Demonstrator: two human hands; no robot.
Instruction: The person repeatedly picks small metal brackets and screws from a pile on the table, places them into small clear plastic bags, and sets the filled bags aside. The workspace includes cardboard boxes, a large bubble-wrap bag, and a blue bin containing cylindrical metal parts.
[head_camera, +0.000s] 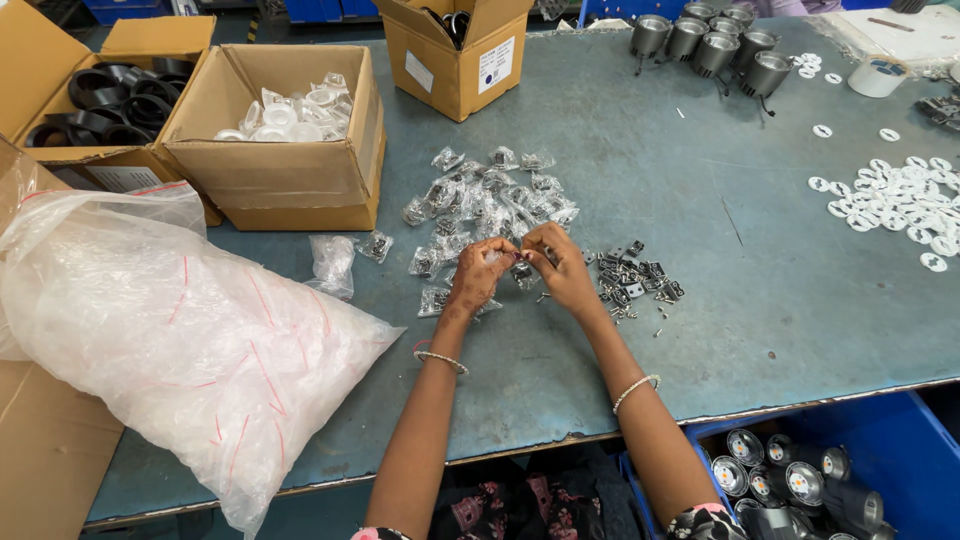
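Note:
My left hand (478, 277) and my right hand (562, 268) meet over the grey-blue table (700, 300), both pinching one small clear plastic packet (522, 259) of metal parts between their fingertips. Just beyond the hands lies a heap of several similar sealed packets (485, 200). To the right of my right hand sits a small pile of loose dark metal clips and screws (638, 280). Each wrist wears a thin bracelet.
A big clear plastic bag (170, 330) lies at the left. Cardboard boxes hold white parts (290, 110) and black rings (110, 100). Metal lamp housings (715, 45) stand at the back, white rings (900, 200) at the right, and a blue bin of lamps (800, 480) below the table's edge.

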